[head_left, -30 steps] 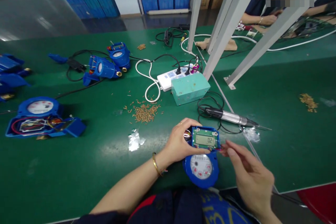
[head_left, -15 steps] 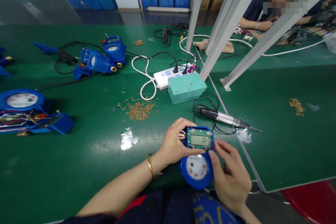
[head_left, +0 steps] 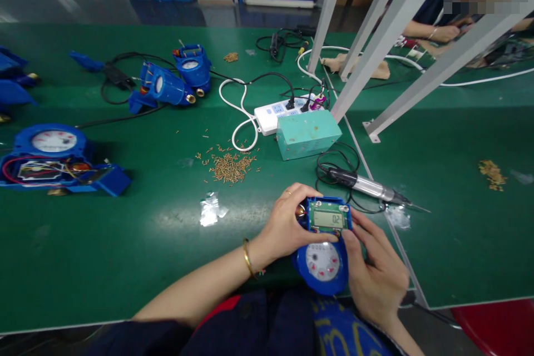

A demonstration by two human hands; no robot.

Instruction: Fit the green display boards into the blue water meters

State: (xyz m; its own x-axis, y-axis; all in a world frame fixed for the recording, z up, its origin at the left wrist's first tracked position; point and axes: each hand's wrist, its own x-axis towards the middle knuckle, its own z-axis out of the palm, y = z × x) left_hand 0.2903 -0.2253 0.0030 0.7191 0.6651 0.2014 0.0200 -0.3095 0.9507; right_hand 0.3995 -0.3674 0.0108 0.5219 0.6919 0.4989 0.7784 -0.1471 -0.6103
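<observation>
A blue water meter (head_left: 323,283) with a round white dial is held close to my body at the table's front edge. Above its dial sits a green circuit board with a small display (head_left: 329,219) reading about 0.2. My left hand (head_left: 287,225) grips the meter's left side, thumb lying across between display and dial. On the opposite side, my right hand (head_left: 373,267) has its thumb and fingers closed on the housing's right edge, by the board's lower corner. Wires show at the board's lower edge, partly covered by the thumbs.
An electric screwdriver (head_left: 367,186) lies right of a teal box (head_left: 308,134) and a white power strip (head_left: 269,117). Small brass screws (head_left: 231,167) are heaped left of them. More blue meters (head_left: 54,147) stand at left. Grey metal posts (head_left: 375,55) rise at right; a co-worker's hand (head_left: 444,33) is beyond.
The whole view has shifted, so the table's things appear further right and slightly higher. My right thumb has moved up a little on the board's lower right corner. Both hands still hold the meter.
</observation>
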